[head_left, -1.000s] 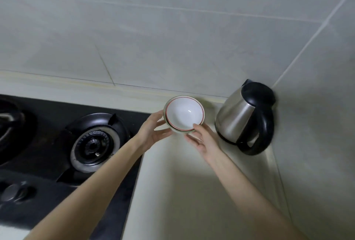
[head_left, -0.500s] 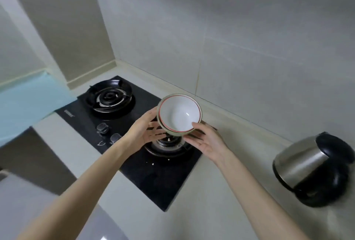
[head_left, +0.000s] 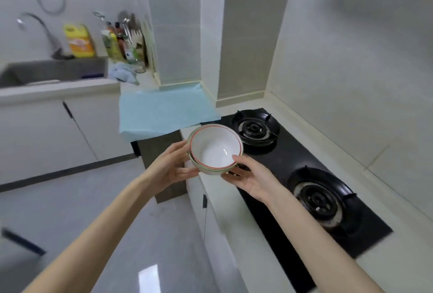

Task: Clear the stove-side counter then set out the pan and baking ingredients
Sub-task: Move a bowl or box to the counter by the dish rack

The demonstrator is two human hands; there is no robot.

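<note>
Between left grip (head_left: 173, 168) and right grip (head_left: 253, 178): pinched bowls (head_left: 215, 149).

I count two hands, a left hand (head_left: 174, 168) and a right hand (head_left: 254, 179). Two bowls (head_left: 215, 149), one inside the other. One stove (head_left: 287, 155) with two burners (head_left: 255, 128). One sink (head_left: 54, 70), one faucet (head_left: 46, 32), one yellow pack (head_left: 78, 40), one blue sheet (head_left: 164, 110).

We record: two long forearms (head_left: 105, 222), bare right down to the frame's lower edge; left hand (head_left: 173, 170), right hand (head_left: 253, 180), both bare, slim fingers (head_left: 241, 160).
</note>
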